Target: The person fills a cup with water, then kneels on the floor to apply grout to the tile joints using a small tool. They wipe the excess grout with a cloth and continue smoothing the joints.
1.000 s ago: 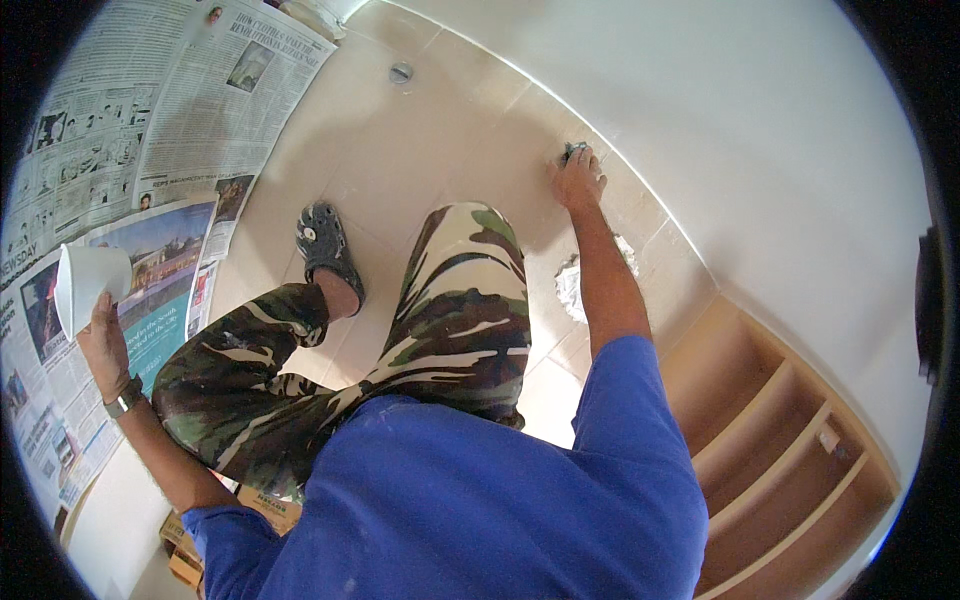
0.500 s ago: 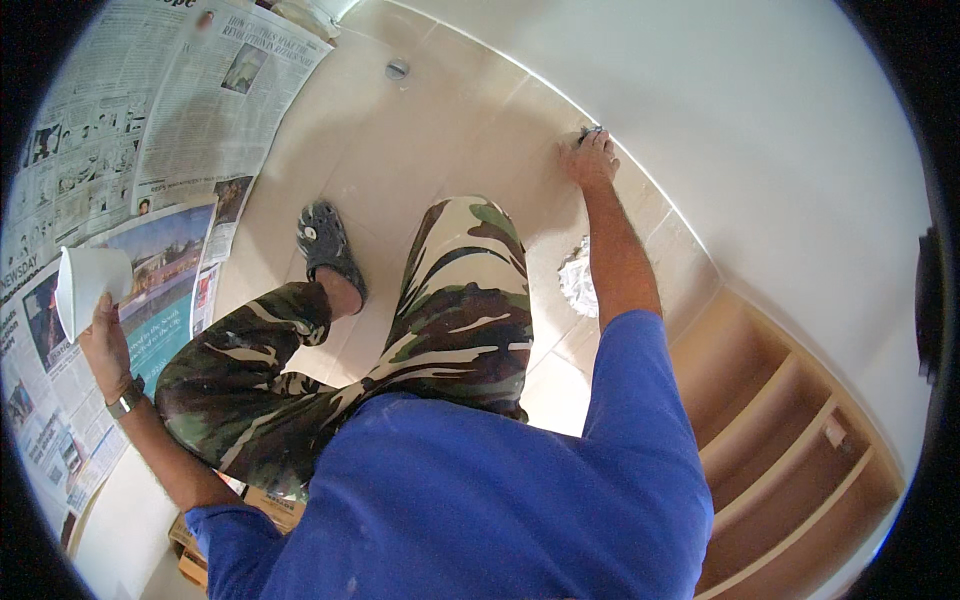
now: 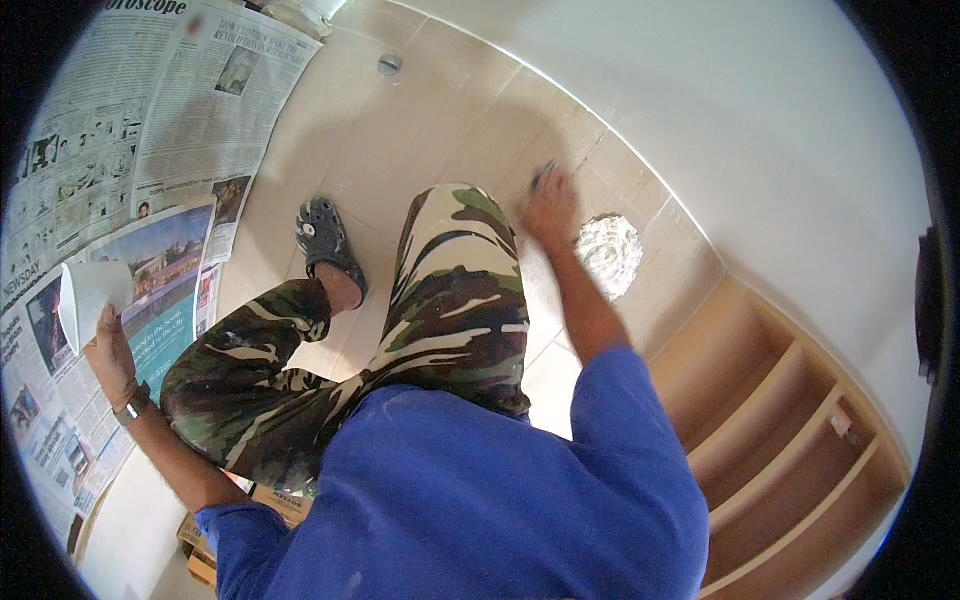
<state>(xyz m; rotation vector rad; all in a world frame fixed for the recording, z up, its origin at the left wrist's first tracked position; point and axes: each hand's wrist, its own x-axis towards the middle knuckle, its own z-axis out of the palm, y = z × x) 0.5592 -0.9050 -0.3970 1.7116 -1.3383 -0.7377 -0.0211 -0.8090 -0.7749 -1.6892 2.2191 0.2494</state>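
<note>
My left hand (image 3: 112, 350) grips a white, smooth-sided tub or cup (image 3: 98, 292), tilted above the newspaper sheets (image 3: 190, 130). Its inside does not show. Out in front on the right, my right hand (image 3: 551, 208) is low over the tan tiled floor (image 3: 440, 130), smeared by motion. A small dark grey thing (image 3: 543, 177) sticks out past its fingers; its kind cannot be made out. Just right of that forearm lies a round, crumpled white and silvery patch (image 3: 608, 256) on the tiles.
A white wall (image 3: 760, 130) curves along the right, meeting the floor at a pale edge. Wooden shelving (image 3: 790, 440) stands at lower right. My camouflage-trousered legs are bent between my arms, with a dark clog (image 3: 325, 235) on one foot. A round metal floor fitting (image 3: 390, 64) sits ahead; cardboard boxes (image 3: 285, 503) are behind my left arm.
My right hand has moved away from the wall's foot, leftward and nearer to me, taking the small dark grey thing along. The crumpled patch shows more fully. My left hand has barely moved.
</note>
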